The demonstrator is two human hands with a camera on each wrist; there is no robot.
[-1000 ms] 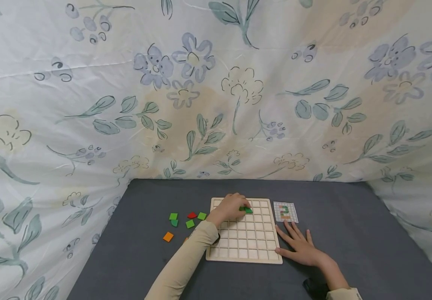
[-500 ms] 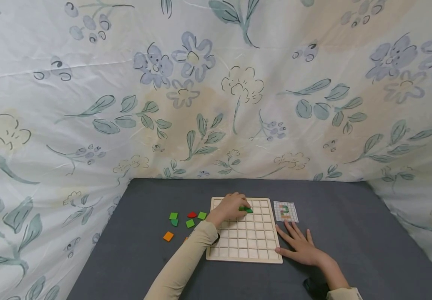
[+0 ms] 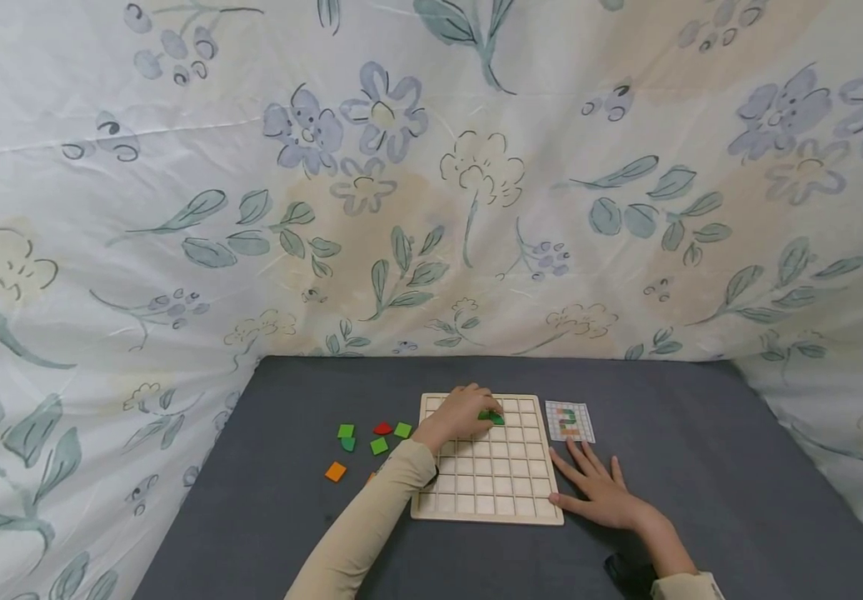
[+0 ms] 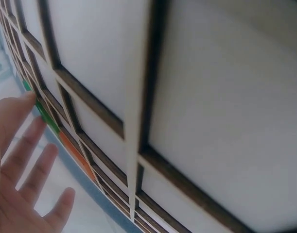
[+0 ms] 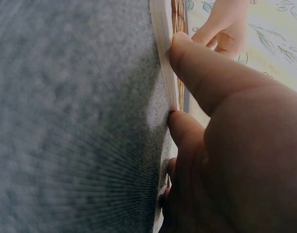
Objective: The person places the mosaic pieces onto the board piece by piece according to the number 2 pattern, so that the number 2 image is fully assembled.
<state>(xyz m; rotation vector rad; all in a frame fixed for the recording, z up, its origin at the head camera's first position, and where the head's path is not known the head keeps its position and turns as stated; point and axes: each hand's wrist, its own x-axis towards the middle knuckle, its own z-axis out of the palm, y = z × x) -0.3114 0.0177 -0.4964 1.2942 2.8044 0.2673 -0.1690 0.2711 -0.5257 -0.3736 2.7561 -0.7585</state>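
My left hand (image 3: 463,412) reaches over the upper part of a wooden grid board (image 3: 495,482). Its fingertips touch green tiles (image 3: 496,420) near the top row. In the left wrist view, the fingers of that hand (image 4: 26,179) look fairly straight, the thumb tip lies over a green strip (image 4: 48,117), and an orange tile (image 4: 76,154) sits beside the green in the grid. My right hand (image 3: 602,493) lies spread on the table, its thumb and index fingertips touching the board's right edge, as the right wrist view also shows.
Loose tiles lie left of the board: green squares (image 3: 379,446), a red piece (image 3: 382,428), an orange square (image 3: 336,472) and a darker green piece (image 3: 347,444). A printed pattern card (image 3: 570,422) rests right of the board. A floral curtain (image 3: 476,250) hangs behind the table.
Both hands stay in nearly the same place. The left fingertips shift very slightly at the green tiles, and the head view tilts a little.
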